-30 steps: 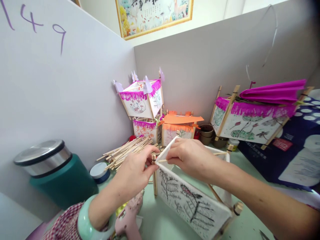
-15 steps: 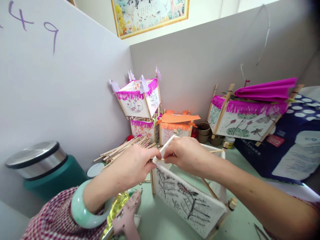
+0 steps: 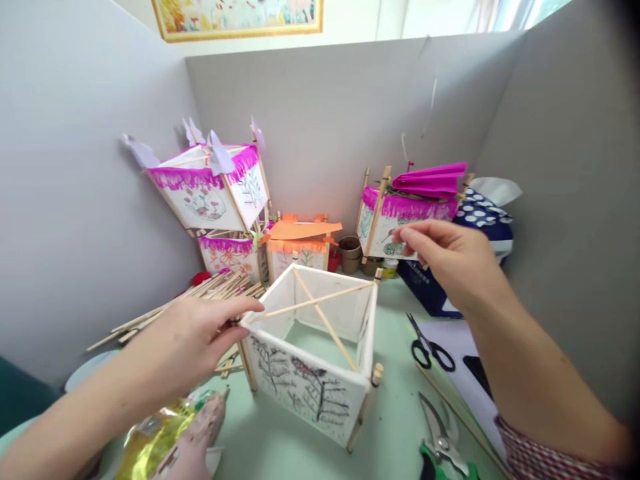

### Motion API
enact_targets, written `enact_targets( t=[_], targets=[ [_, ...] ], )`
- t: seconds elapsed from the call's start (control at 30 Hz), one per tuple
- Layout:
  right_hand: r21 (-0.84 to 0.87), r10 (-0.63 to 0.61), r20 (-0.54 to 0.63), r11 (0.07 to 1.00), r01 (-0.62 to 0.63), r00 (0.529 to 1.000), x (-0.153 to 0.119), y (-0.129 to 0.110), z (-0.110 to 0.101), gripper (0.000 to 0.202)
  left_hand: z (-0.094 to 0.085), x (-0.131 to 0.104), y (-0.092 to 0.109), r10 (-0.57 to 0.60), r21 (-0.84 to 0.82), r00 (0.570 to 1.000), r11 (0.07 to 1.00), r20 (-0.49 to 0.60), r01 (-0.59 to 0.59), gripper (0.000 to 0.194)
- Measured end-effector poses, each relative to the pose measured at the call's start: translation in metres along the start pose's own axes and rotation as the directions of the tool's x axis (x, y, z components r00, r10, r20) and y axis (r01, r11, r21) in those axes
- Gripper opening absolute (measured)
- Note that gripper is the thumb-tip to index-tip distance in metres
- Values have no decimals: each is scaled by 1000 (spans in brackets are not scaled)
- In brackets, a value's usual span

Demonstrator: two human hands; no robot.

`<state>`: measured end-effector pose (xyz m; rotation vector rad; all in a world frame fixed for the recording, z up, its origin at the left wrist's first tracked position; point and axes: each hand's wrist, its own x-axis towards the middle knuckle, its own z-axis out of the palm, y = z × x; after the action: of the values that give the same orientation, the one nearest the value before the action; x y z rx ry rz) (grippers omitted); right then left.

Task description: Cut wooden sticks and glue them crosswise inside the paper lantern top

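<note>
A box-shaped lantern frame (image 3: 306,383) of white panels and wooden corner sticks stands on the table, its front panel drawn with dark branches. Two thin sticks (image 3: 316,301) cross over its open top. My left hand (image 3: 200,330) pinches the lantern's left corner between thumb and fingers. Raised to the right, my right hand (image 3: 453,257) is apart from the lantern, its fingers half bent and loosely parted, with nothing visible in them. Below my left hand lies a pink glue gun (image 3: 200,427) beside yellow shiny wrapping (image 3: 157,437).
Finished lanterns with magenta fringe (image 3: 210,193) and orange paper (image 3: 303,232) stand at the back. A bundle of sticks (image 3: 200,293) lies left. To the right are black scissors (image 3: 431,352), green-handled pruning shears (image 3: 443,440), white paper (image 3: 453,337) and a blue bag (image 3: 425,287). Grey partitions surround the table.
My right hand has left the lantern's corner and moved up and right. My left hand still grips that corner. The view has turned rightward, bringing scissors and shears into sight.
</note>
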<state>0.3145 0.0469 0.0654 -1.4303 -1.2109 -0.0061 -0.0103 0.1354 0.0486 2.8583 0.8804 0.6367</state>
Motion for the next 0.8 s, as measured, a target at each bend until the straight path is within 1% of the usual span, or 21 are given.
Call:
enact_targets(
  t=[0.03, 0.1, 0.13, 0.2, 0.27, 0.33, 0.43, 0.53, 0.63, 0.8],
  targets=[
    [-7, 76, 2, 997, -76, 997, -3, 15, -3, 24, 0, 1, 0, 10, -17, 1000, 1000, 1, -10, 29],
    [-24, 186, 71, 983, -184, 980, -11, 42, -1, 25, -1, 1, 0, 19, -40, 1000, 999, 15, -18, 30],
    [-24, 211, 105, 978, -210, 972, -16, 51, 3, 27, -1, 2, -1, 14, -40, 1000, 999, 20, -13, 29],
    [1, 221, 161, 975, -224, 962, -25, 61, 14, 31, -1, 2, -2, 5, -26, 999, 1000, 37, -4, 29],
    [42, 210, 202, 974, -223, 957, -30, 61, 24, 35, -1, 2, -5, 2, -13, 998, 1000, 55, -1, 30],
    [78, 216, 229, 968, -239, 949, -33, 55, 33, 37, -1, 2, -6, 2, -10, 998, 1000, 65, -1, 30],
    [135, 269, 242, 942, -307, 932, -31, 44, 40, 32, -1, 2, -8, -1, -26, 998, 1000, 57, 2, 29],
    [147, 323, 303, 914, -379, 897, -27, 37, 43, 27, -1, 2, -8, -1, -51, 999, 999, 43, 3, 30],
    [108, 346, 362, 907, -408, 865, -24, 35, 43, 24, 0, 2, -7, 1, -63, 1000, 998, 27, 1, 30],
    [67, 345, 402, 913, -403, 848, -22, 34, 43, 21, -1, 2, -2, 0, -50, 1000, 999, 0, 0, 28]
  ],
)
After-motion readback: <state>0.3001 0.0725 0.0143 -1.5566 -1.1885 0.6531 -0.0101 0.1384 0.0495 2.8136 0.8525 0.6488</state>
